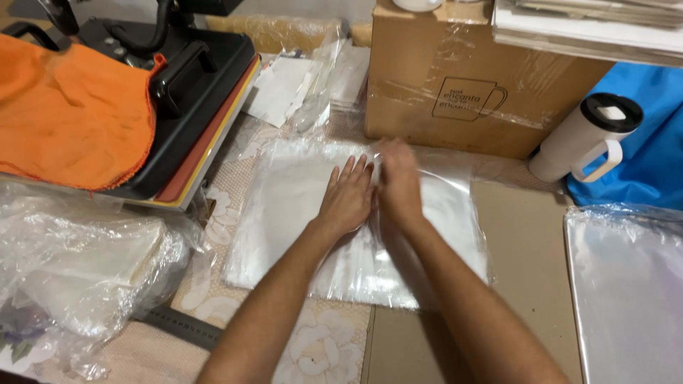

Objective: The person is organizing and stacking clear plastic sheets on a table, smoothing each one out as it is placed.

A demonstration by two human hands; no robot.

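A flat stack of clear plastic bags (284, 206) with a white sheet inside lies in the middle of the table. My left hand (346, 195) rests flat on it, fingers spread and pointing away from me. Right beside it, my right hand (398, 178) is blurred and presses on the plastic near the stack's far edge; whether it pinches the film is unclear.
A black heat press (185, 78) with an orange cloth (71, 114) stands at the left. A cardboard box (455, 78) stands behind the stack. A white tumbler (580, 139) lies at the right near blue fabric (654, 142). Bagged sheets (629, 284) and crumpled plastic (78, 263) flank me.
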